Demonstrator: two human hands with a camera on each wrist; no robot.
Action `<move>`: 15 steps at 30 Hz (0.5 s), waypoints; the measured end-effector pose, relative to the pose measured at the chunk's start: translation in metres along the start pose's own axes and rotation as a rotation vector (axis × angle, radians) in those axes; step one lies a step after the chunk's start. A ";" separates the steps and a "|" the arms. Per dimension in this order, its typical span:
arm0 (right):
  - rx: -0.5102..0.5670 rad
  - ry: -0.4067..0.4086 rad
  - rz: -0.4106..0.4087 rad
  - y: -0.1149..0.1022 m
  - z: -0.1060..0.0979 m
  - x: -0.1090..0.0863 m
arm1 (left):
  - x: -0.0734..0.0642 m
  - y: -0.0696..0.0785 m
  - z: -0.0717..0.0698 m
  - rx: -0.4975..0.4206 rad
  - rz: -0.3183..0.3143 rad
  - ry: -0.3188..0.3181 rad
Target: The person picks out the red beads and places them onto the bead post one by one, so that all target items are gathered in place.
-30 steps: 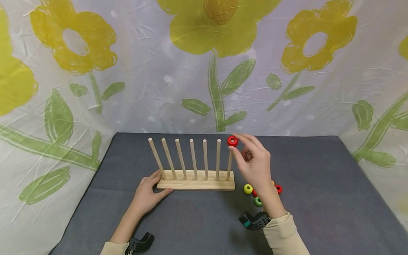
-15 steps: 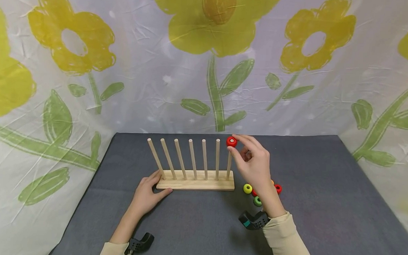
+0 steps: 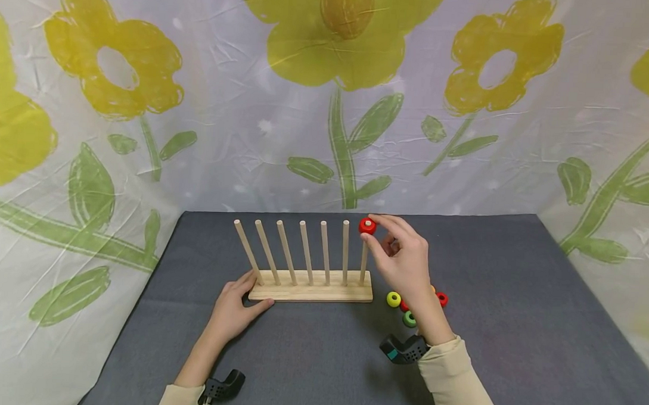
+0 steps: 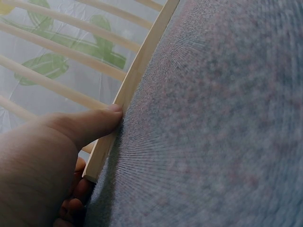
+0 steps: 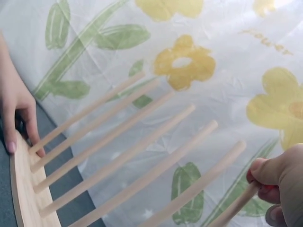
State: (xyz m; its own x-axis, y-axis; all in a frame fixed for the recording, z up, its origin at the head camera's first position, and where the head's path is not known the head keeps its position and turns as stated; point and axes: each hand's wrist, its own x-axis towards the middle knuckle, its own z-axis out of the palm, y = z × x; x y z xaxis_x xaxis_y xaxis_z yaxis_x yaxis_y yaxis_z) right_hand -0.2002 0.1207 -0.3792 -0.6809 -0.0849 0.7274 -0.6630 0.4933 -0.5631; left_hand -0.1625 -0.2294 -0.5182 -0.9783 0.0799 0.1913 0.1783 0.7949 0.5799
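Note:
A wooden rack with a flat base (image 3: 316, 294) and a row of several upright pegs stands on the table. My left hand (image 3: 233, 312) grips the base's left end; in the left wrist view the thumb (image 4: 97, 124) presses its front edge and the other fingers curl at the end. Between thumb and fingertips, my right hand (image 3: 405, 259) pinches a red ring (image 3: 366, 229) around the top of the rightmost peg (image 3: 364, 257). The peg's tip shows in the ring's hole. In the right wrist view the right hand (image 5: 291, 177) hides most of the ring.
Right of the rack, partly behind the right forearm, lie loose rings: a yellow ring (image 3: 389, 301), a green ring (image 3: 406, 322), a red ring (image 3: 443, 299) and others partly hidden. A dark cloth (image 3: 308, 357) covers the table. A flowered curtain (image 3: 224, 163) hangs behind.
The red ring has come down slightly, so the peg's tip now shows through its hole. My right hand moved a little with it. The left hand stays on the base.

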 end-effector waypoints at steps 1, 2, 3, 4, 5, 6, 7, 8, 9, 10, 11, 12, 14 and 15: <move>0.010 -0.007 0.015 0.000 -0.001 0.000 | 0.000 0.000 0.000 0.001 0.000 0.000; 0.023 -0.014 0.031 -0.001 -0.001 0.000 | 0.000 0.000 0.000 0.002 0.000 0.000; 0.037 -0.022 0.053 -0.001 -0.002 0.000 | 0.000 0.000 0.000 0.003 -0.001 0.000; 0.053 -0.029 0.074 -0.001 -0.002 0.000 | 0.000 0.000 0.000 0.003 -0.001 0.000; 0.070 -0.034 0.094 -0.001 -0.002 -0.001 | 0.000 0.000 0.000 0.005 -0.002 0.000; 0.085 -0.040 0.114 -0.001 -0.003 -0.001 | 0.000 0.000 0.000 0.005 -0.002 0.001; 0.098 -0.043 0.130 -0.001 -0.003 -0.001 | 0.000 0.000 0.000 0.004 -0.002 0.001; 0.108 -0.045 0.146 -0.002 -0.003 -0.001 | 0.000 0.000 0.000 0.003 -0.001 0.002; 0.114 -0.047 0.160 -0.002 -0.003 -0.001 | 0.000 0.000 0.000 0.003 -0.001 0.003; 0.117 -0.048 0.169 -0.002 -0.003 -0.001 | 0.000 0.000 0.000 0.002 0.000 0.004; 0.120 -0.048 0.177 -0.002 -0.003 -0.001 | 0.000 0.001 0.000 0.001 0.000 0.004; 0.123 -0.048 0.183 -0.002 -0.004 -0.001 | 0.000 0.001 0.000 -0.001 0.001 0.005; 0.126 -0.047 0.190 -0.003 -0.004 0.000 | 0.000 0.001 0.000 -0.002 0.003 0.006; 0.127 -0.047 0.192 -0.003 -0.004 0.000 | 0.000 0.001 0.000 -0.002 0.005 0.007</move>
State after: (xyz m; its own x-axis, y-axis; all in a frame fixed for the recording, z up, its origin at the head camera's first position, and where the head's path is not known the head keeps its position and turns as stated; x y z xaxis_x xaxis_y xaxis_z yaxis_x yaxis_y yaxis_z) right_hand -0.1968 0.1226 -0.3764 -0.8100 -0.0413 0.5850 -0.5517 0.3915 -0.7364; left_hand -0.1625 -0.2289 -0.5175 -0.9767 0.0796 0.1993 0.1832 0.7932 0.5808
